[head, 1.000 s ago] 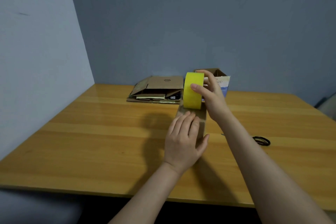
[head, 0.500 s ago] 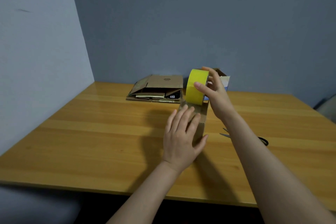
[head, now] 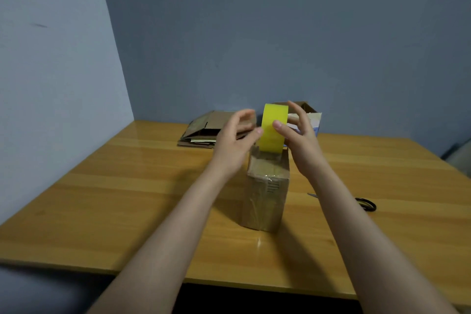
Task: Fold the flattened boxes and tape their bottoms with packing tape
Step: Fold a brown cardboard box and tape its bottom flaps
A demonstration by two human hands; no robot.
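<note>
Flattened boxes [head: 201, 130] stacked at back of surface [head: 127, 199], untouched. Left hand [head: 233, 140] raised beside tape roll [head: 274, 131], fingers half curled, thumb tip touching roll's face; whether it grips anything, cannot tell. Folded box [head: 267, 191] upright under both hands, tape strip seemingly running from its top to roll. Right hand [head: 298, 135] grasps roll. Scissors [head: 365, 204] right, apart. Risk: strip wrinkles or peels off, since nothing presses it down; 1 careless tug could tip box.
</note>
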